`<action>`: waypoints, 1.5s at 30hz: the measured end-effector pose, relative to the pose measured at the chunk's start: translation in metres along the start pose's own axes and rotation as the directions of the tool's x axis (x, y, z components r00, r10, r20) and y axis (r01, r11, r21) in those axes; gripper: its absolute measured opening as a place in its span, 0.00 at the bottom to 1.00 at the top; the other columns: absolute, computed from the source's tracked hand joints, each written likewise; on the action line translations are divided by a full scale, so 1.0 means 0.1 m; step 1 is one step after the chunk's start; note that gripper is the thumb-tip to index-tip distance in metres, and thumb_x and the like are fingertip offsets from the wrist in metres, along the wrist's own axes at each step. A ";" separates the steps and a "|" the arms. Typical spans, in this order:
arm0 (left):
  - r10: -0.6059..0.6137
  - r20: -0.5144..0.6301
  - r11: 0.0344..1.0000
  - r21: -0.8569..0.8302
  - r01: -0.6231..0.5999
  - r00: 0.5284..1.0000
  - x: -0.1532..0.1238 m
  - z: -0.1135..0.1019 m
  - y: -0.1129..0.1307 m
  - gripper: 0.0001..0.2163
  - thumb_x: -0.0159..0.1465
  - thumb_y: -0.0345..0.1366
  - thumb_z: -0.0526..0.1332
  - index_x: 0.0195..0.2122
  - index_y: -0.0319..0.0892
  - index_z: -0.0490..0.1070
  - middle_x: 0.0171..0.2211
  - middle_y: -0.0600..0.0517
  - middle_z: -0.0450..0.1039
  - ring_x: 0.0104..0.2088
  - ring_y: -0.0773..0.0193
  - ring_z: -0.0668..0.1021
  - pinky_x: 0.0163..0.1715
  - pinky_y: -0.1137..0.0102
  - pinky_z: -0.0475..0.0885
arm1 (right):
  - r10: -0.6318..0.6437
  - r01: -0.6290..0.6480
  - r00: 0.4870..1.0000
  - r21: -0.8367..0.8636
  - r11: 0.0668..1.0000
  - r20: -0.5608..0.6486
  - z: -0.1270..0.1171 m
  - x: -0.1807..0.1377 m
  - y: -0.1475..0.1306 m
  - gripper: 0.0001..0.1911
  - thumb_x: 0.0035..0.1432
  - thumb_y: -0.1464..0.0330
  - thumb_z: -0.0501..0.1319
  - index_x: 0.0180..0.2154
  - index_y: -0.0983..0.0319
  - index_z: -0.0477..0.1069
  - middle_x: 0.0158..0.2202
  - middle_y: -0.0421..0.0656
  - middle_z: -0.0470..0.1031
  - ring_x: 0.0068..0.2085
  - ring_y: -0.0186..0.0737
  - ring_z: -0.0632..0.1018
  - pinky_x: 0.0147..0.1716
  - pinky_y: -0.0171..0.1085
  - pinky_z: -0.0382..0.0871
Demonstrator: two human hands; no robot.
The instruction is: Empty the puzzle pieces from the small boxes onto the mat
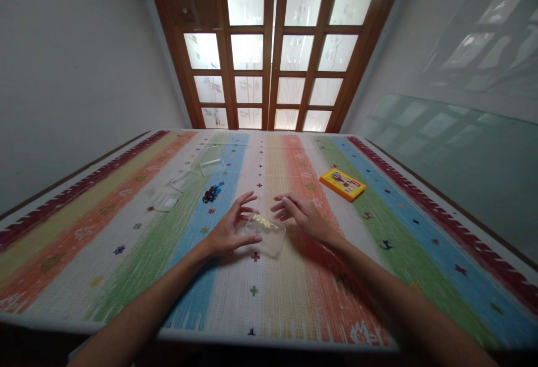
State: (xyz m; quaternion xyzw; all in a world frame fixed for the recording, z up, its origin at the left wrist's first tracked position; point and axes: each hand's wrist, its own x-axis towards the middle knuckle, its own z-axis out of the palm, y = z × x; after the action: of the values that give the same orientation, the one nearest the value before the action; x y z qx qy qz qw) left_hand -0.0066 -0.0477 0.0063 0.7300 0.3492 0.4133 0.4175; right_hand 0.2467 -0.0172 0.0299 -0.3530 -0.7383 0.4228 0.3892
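Observation:
A clear plastic container with small pale yellow pieces along its far side is between my hands, over the middle of the striped tablecloth. My left hand is at its left side, fingers spread and thumb reaching across its near left part; whether the thumb presses on it I cannot tell. My right hand is by its far right corner, with the fingers stretched to the left, loosely bent, and nothing visible in them.
A small pile of blue and brown pieces lies left of my left hand. Beyond it are clear plastic containers or lids. A yellow box lies to the right. The striped tablecloth covers the table; wooden glazed doors stand behind.

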 end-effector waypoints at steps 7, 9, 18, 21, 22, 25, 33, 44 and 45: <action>0.059 0.117 0.996 -0.071 -0.051 0.991 -0.01 -0.02 0.00 0.39 0.59 0.37 0.73 0.69 0.56 0.58 0.71 0.41 0.54 0.61 0.49 0.72 0.59 0.52 0.72 | 0.186 -0.184 0.982 0.301 0.936 0.022 -0.05 0.06 0.03 0.29 0.61 0.43 0.62 0.45 0.62 0.73 0.40 0.51 0.84 0.32 0.42 0.84 0.34 0.41 0.81; 0.057 0.145 0.998 -0.035 -0.052 0.988 -0.01 -0.03 0.00 0.38 0.59 0.37 0.73 0.69 0.54 0.60 0.71 0.40 0.55 0.63 0.48 0.71 0.60 0.51 0.70 | 0.191 -0.196 0.980 0.327 0.924 0.047 -0.04 0.06 0.03 0.28 0.60 0.43 0.64 0.45 0.61 0.73 0.41 0.51 0.84 0.32 0.42 0.85 0.34 0.41 0.81; 0.077 0.121 0.984 0.150 -0.095 0.990 0.00 -0.11 0.08 0.38 0.59 0.35 0.70 0.70 0.46 0.59 0.65 0.38 0.65 0.56 0.52 0.75 0.54 0.56 0.74 | 0.225 -0.229 0.973 0.340 0.912 0.051 0.04 0.12 0.07 0.25 0.63 0.45 0.61 0.44 0.59 0.69 0.40 0.50 0.84 0.34 0.42 0.84 0.37 0.42 0.80; 0.116 0.071 0.965 0.227 -0.129 0.991 0.02 -0.19 0.06 0.38 0.58 0.34 0.68 0.69 0.45 0.58 0.66 0.38 0.64 0.56 0.52 0.74 0.52 0.57 0.76 | 0.281 -0.276 0.959 0.348 0.896 0.038 0.08 0.10 0.14 0.23 0.67 0.47 0.57 0.48 0.59 0.67 0.41 0.49 0.83 0.34 0.40 0.84 0.36 0.41 0.80; 0.128 0.046 0.958 0.252 -0.135 0.991 0.03 -0.23 0.05 0.37 0.58 0.33 0.68 0.69 0.45 0.58 0.66 0.37 0.64 0.56 0.52 0.74 0.52 0.57 0.76 | 0.296 -0.289 0.954 0.355 0.889 0.036 0.10 0.09 0.18 0.22 0.68 0.47 0.56 0.49 0.58 0.67 0.41 0.49 0.83 0.34 0.40 0.83 0.37 0.42 0.80; 0.151 -0.064 0.945 0.303 -0.125 0.986 0.09 -0.42 0.01 0.37 0.59 0.35 0.68 0.70 0.46 0.57 0.66 0.38 0.64 0.55 0.53 0.75 0.51 0.58 0.77 | 0.288 -0.279 0.957 0.323 0.904 0.023 0.15 0.01 0.27 0.19 0.70 0.51 0.54 0.50 0.58 0.66 0.42 0.49 0.81 0.38 0.41 0.83 0.42 0.44 0.79; 0.164 -0.377 0.899 0.438 0.020 0.912 0.15 -1.12 -0.02 0.40 0.59 0.44 0.70 0.70 0.46 0.55 0.62 0.40 0.67 0.58 0.50 0.74 0.53 0.53 0.77 | 0.030 -0.009 0.995 -0.214 0.977 0.097 0.27 -0.19 0.19 0.11 0.68 0.65 0.58 0.47 0.60 0.75 0.47 0.50 0.81 0.47 0.43 0.80 0.51 0.46 0.73; 0.239 -0.350 0.665 0.739 0.110 0.906 0.06 -1.61 -0.27 0.35 0.62 0.43 0.63 0.70 0.44 0.54 0.61 0.38 0.67 0.55 0.47 0.78 0.53 0.48 0.78 | -0.170 0.219 0.968 -0.288 0.932 0.187 0.33 -0.24 0.26 0.09 0.67 0.70 0.58 0.41 0.61 0.78 0.53 0.52 0.80 0.58 0.46 0.76 0.59 0.51 0.68; 0.250 -0.324 0.630 0.770 0.100 0.912 0.06 -1.62 -0.29 0.35 0.63 0.43 0.62 0.70 0.43 0.54 0.62 0.38 0.66 0.53 0.48 0.79 0.53 0.48 0.77 | -0.174 0.223 0.967 -0.292 0.930 0.184 0.33 -0.24 0.27 0.09 0.67 0.70 0.59 0.42 0.62 0.78 0.53 0.53 0.80 0.58 0.46 0.76 0.59 0.51 0.68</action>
State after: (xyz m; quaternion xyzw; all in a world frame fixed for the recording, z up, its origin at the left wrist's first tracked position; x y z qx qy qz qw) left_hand -0.1541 0.0211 0.0324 0.7507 0.5384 0.3814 -0.0343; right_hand 0.2338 -0.0383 -0.0120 -0.2993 -0.8555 0.2858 0.3113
